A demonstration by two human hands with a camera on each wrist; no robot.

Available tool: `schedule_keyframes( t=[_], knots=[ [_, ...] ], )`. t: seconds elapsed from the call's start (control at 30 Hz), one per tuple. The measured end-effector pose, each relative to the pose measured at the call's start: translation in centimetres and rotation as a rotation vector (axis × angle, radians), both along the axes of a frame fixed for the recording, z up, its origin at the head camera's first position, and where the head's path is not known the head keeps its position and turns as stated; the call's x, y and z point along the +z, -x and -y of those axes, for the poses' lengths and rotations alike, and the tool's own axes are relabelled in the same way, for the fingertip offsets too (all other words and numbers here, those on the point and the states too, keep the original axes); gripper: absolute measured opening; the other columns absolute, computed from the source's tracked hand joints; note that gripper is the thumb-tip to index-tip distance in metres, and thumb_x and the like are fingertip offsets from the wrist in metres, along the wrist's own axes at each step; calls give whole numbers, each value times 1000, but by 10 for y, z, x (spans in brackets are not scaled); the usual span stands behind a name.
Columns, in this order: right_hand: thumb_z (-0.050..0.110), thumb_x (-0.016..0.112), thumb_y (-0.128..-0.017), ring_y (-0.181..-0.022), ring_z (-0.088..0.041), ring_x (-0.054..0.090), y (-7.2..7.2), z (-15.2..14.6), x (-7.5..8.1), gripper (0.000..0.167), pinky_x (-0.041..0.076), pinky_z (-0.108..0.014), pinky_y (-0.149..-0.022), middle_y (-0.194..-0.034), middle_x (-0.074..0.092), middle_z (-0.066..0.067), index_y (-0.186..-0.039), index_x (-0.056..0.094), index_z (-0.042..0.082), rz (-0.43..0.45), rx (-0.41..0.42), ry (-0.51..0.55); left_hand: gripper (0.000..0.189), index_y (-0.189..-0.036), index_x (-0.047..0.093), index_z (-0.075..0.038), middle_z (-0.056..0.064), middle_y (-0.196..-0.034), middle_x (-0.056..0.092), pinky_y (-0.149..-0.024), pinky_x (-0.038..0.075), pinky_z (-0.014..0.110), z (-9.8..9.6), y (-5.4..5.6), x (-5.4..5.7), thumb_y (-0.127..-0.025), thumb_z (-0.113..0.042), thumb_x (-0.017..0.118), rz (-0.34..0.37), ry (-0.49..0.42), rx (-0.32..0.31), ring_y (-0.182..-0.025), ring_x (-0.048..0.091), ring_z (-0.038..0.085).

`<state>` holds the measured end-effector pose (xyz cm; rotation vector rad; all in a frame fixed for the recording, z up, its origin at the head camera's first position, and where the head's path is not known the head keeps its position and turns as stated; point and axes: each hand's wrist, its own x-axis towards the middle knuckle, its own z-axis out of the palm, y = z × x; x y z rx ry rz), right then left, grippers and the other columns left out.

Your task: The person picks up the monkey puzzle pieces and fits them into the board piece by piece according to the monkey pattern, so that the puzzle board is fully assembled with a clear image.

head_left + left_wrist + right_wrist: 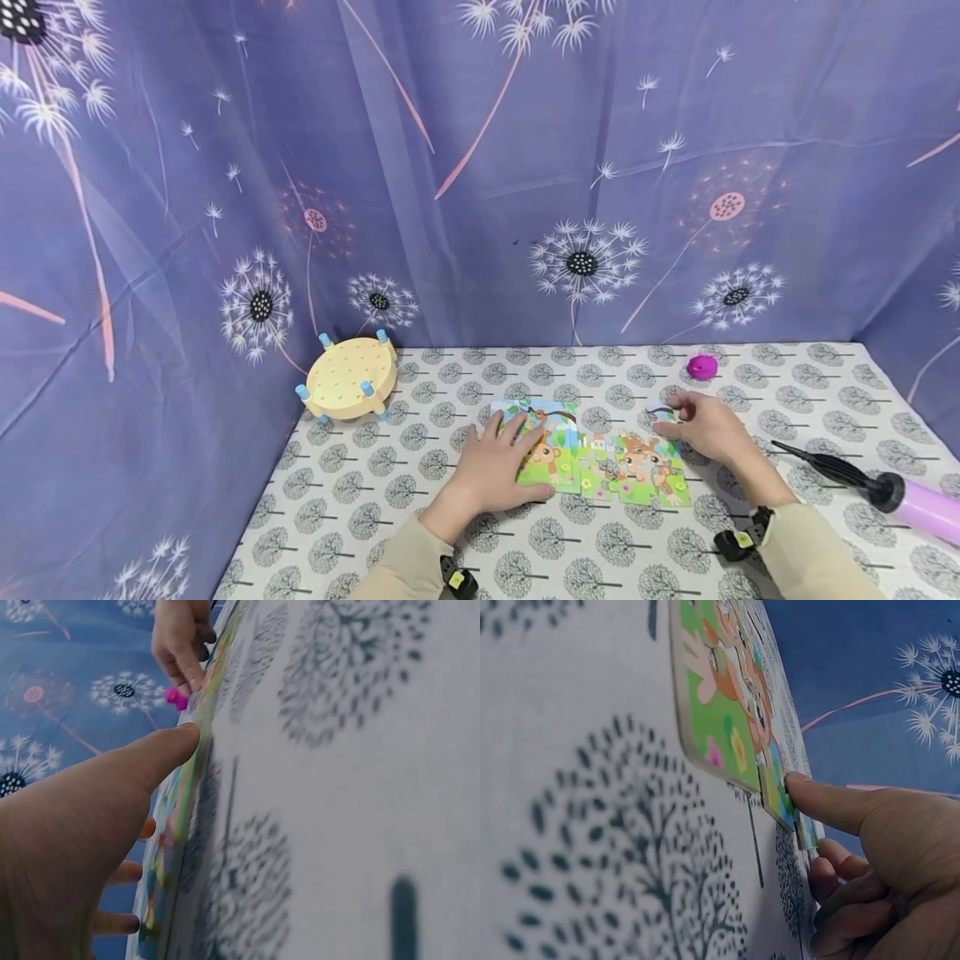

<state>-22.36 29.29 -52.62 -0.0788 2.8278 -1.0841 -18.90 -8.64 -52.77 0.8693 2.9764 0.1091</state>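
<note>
My left hand point(495, 467) rests with spread fingers on the left part of a jigsaw puzzle point(566, 479) showing cartoon animals on grass. Joined pieces point(637, 492) continue to the right, with an uneven, stepped upper edge. At the upper right of these, my right hand point(711, 429) pinches a small puzzle piece point(660, 411) between thumb and fingers. Seen from the right wrist, the thumb of the right hand point(915, 855) touches the puzzle's edge while the other fingers curl beneath. In the left wrist view, the left hand's thumb point(161, 754) lies along the puzzle's near edge.
A yellow oval pegboard-like stand point(348, 379) with blue-tipped legs is at the back left. A magenta lump point(702, 367) lies at the back right. A purple hand pump point(926, 507) with a black nozzle lies at the right. Behind the tree-patterned cloth point(405, 517) hangs a dandelion curtain point(480, 275).
</note>
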Motion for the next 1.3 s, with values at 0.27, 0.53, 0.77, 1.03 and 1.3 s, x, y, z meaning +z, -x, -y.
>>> schedule_keyframes(
  t=[0.27,0.53,0.77,1.03,1.3],
  knots=[
    [40,84,-87,-81,-20,57,-2,-2,-2,62,49,-33,-68,-97,63,-6,-124,58,-3,-50,-1,-1,94,-165,27,-37,0,-171,24,-110,32,77,-10,-1,-3,-88,-87,45,-3,54,13,-153,26,42],
    [25,78,-95,-83,-20,65,-8,-9,2,43,53,-31,-67,-97,70,-5,-125,64,0,-137,21,22,95,-165,27,-36,1,-172,23,-109,32,78,-9,2,-1,-87,-88,45,25,55,15,-153,25,42],
    [23,76,-96,-90,-28,71,-12,-17,2,41,58,-44,-76,-102,76,-11,-128,66,-1,-142,32,29,96,-165,28,-37,-1,-171,23,-109,32,78,-8,3,0,-86,-87,49,44,30,13,-153,25,41],
    [20,73,-98,-80,-21,67,-10,-18,4,38,55,-35,-64,-103,75,-16,-128,64,-3,-100,26,86,94,-165,28,-37,-2,-172,23,-109,32,78,-8,3,1,-87,-86,48,56,35,14,-154,24,40],
    [18,73,-98,-71,-23,65,-4,3,8,35,51,-30,-52,-101,74,-15,-126,64,-1,-119,14,158,95,-165,30,-36,-2,-172,22,-110,30,78,-8,2,3,-87,-85,51,77,17,27,-154,22,40]
  ],
)
